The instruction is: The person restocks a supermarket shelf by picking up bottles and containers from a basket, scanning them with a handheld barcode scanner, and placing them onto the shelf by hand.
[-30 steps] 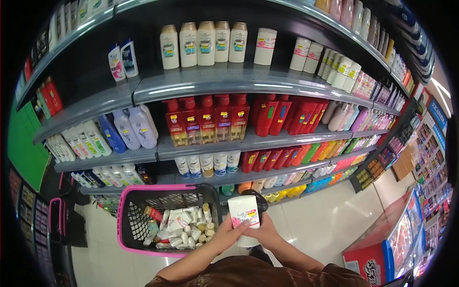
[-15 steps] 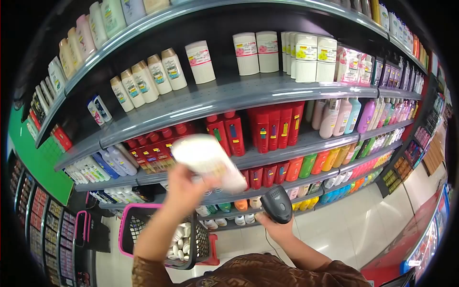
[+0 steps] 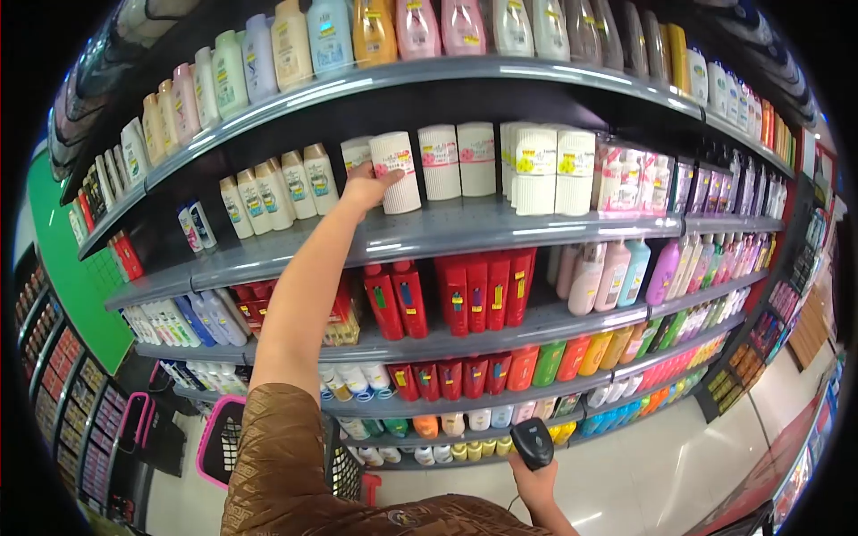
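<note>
My left hand [image 3: 367,189] reaches up to the shelf, fingers closed around the lower left side of a white ribbed bottle [image 3: 396,179] with a pink floral label. The bottle is upright at the shelf's front. Behind it and to its left, another white bottle [image 3: 355,150] is partly covered by the hand. Two similar white bottles [image 3: 458,161] stand to the right. Low at the front, my right hand [image 3: 536,483] is wrapped around the handle of a black barcode scanner [image 3: 534,444], whose head points up toward the shelves.
Shampoo-like bottles with gold caps [image 3: 315,183] line the same shelf on the left. Red bottles [image 3: 487,290] fill the shelf below. A black basket with a pink rim [image 3: 204,439] sits lower left, partly behind my left arm. Pale floor tiles [image 3: 643,469] show at right.
My left hand has carried the white bottle from above the basket up to the shelf. My right hand with the scanner now appears lower, and the view has tilted upward.
</note>
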A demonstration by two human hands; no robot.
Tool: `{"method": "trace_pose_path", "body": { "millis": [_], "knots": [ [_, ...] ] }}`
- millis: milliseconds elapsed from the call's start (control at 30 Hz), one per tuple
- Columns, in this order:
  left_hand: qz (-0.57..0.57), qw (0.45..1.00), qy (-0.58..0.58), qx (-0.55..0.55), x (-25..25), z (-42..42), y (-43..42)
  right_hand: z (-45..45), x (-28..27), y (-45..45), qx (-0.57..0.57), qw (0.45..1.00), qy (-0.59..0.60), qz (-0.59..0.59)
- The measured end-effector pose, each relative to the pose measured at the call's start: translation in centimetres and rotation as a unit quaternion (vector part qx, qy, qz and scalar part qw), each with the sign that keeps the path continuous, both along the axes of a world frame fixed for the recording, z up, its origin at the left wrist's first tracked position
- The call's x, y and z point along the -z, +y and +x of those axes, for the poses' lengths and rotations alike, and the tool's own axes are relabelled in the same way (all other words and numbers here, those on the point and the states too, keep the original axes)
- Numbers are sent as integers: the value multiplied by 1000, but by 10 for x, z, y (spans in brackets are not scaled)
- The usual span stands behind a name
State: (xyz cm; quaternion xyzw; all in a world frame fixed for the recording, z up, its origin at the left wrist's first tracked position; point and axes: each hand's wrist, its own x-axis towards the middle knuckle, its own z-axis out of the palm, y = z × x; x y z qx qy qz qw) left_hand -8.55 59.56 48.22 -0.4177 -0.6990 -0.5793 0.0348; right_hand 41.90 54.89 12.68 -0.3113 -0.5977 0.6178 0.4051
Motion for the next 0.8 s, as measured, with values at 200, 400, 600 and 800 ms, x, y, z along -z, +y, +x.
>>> {"method": "trace_pose_path", "body": {
  "millis": [200, 400, 600, 800],
  "knots": [
    [-126, 988, 93, -7, 7, -7, -11, 10, 27, 17, -7, 998, -56, -33],
    [-295, 896, 268, -196, 8, -5, -18, 9, 11, 16, -44, 995, -84, 1],
    [-310, 888, 286, -183, 0, 2, -2, 5, 26, 13, -42, 994, -89, -53],
    [-370, 866, 262, -210, -8, 24, 2, 4, 27, 9, -28, 994, -85, -62]
  ]
}}
